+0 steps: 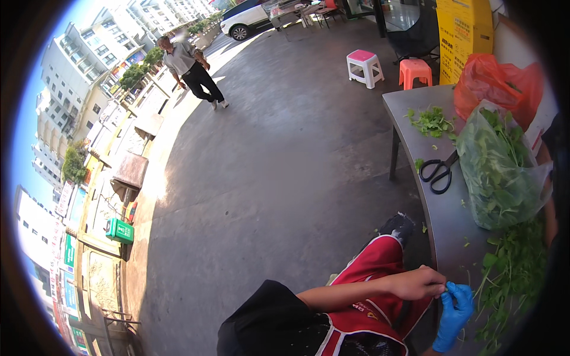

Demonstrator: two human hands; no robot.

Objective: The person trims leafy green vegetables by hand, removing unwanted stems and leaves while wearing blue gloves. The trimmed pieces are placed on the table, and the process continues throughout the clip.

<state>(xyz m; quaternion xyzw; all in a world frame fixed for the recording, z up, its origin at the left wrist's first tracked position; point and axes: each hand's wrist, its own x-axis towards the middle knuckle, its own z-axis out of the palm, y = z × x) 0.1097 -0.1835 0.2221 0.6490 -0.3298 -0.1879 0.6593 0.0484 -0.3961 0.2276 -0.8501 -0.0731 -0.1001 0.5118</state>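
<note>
My bare left hand (419,283) and my blue-gloved right hand (455,313) meet at the table's near edge, fingertips together on a small bit of green stem (445,289). Beside them on the metal table (454,249) lies a loose heap of leafy greens (512,271). A clear plastic bag full of greens (498,178) stands farther back. Black-handled scissors (438,174) lie left of that bag, their blades partly hidden. A small pile of leaves (431,122) sits near the far end, next to a red plastic bag (496,86).
A white stool with a pink seat (365,66) and an orange stool (415,73) stand beyond the table, near a yellow box (465,40). Someone walks (191,69) on the paving at upper left. Another person's arm (548,191) shows at the right edge.
</note>
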